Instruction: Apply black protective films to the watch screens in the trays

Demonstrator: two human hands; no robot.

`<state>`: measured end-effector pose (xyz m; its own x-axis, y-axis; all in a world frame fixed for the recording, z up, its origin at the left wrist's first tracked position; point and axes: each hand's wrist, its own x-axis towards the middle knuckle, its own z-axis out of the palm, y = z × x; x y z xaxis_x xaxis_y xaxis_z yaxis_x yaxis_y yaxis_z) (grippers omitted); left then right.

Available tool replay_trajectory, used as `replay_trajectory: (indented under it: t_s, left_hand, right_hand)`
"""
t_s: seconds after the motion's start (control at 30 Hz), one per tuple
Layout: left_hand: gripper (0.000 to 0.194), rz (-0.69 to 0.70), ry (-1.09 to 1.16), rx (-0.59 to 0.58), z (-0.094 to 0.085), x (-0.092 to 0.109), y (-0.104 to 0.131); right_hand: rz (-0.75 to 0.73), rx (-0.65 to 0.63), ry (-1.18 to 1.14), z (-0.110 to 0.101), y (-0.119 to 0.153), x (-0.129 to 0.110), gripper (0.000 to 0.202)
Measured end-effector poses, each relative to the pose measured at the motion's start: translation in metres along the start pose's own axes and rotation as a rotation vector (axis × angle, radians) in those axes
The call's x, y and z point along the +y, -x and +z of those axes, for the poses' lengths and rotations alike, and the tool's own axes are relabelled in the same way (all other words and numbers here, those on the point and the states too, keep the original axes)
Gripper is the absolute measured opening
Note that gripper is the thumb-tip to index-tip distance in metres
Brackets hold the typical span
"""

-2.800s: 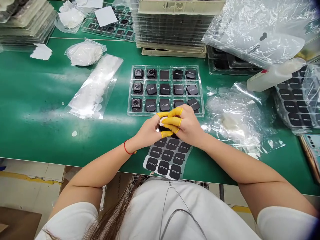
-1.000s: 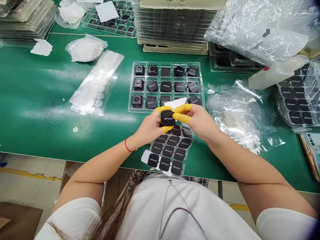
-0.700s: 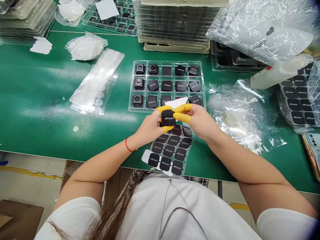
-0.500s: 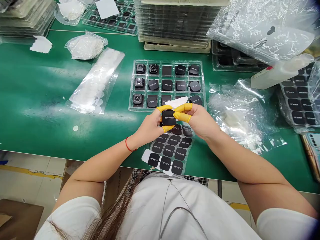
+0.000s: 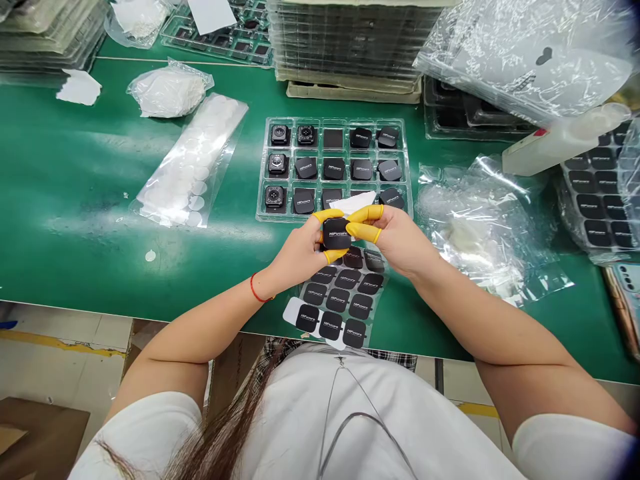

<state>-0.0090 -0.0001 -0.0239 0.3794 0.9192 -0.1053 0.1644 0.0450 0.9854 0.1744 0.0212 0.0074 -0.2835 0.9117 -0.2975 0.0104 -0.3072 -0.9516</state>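
Observation:
My left hand (image 5: 300,249), with yellow finger cots, grips a black smartwatch body (image 5: 336,235) by its edges. A black "HiFuture" film faces up on it. At the watch's right edge, my right hand (image 5: 395,237) closes its yellow-covered thumb and finger. A white wipe (image 5: 355,201) sticks out from that hand's fingers; whether they also pinch the film is unclear. Below the hands lies a clear sheet of black HiFuture films (image 5: 339,300), its top partly covered. Just beyond is a clear plastic tray (image 5: 261,170) holding several watches, some with a film on top.
Left on the green table (image 5: 75,233) lie a bag of round white stickers (image 5: 193,163) and a bagged white bundle (image 5: 170,90). Stacked trays (image 5: 350,50) stand behind. To the right are crumpled plastic bags (image 5: 480,233), a white bottle (image 5: 555,145) and a phone (image 5: 625,293).
Both hands keep the same hold on the watch, with hardly any movement. The whole view has shifted slightly.

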Motion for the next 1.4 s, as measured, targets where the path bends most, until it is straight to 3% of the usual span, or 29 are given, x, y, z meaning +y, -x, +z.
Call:
replay_trajectory:
  t_s: [0.9,1.03,1.13,1.2,1.27,1.33,1.4]
  left_hand:
    - [0.057,-0.028,0.013,-0.001,0.000,-0.001,-0.001]
    - [0.058,-0.033,0.037,-0.008,0.000,-0.002,-0.001]
    - [0.057,-0.034,0.072,-0.027,0.000,-0.003,-0.001]
    - [0.057,-0.035,0.100,-0.048,0.000,-0.003,-0.002]
    - [0.056,-0.034,0.118,-0.077,0.000,-0.003,-0.002]
    - [0.054,-0.023,0.120,-0.110,-0.001,-0.004,-0.002]
    - [0.051,0.000,0.116,-0.136,0.000,-0.003,-0.002]
  right_hand:
    - [-0.015,0.005,0.049,-0.001,-0.001,0.003,0.013]
    - [-0.065,0.021,0.150,-0.001,0.000,0.002,0.013]
    - [-0.178,0.089,0.359,-0.002,0.002,0.002,0.012]
    - [-0.280,0.154,0.509,-0.002,0.003,0.005,0.019]
    - [-0.329,0.140,0.602,-0.001,0.004,0.008,0.038]
    - [-0.290,0.055,0.632,0.001,0.004,0.011,0.056]
    - [-0.230,-0.001,0.624,0.003,0.004,0.012,0.057]
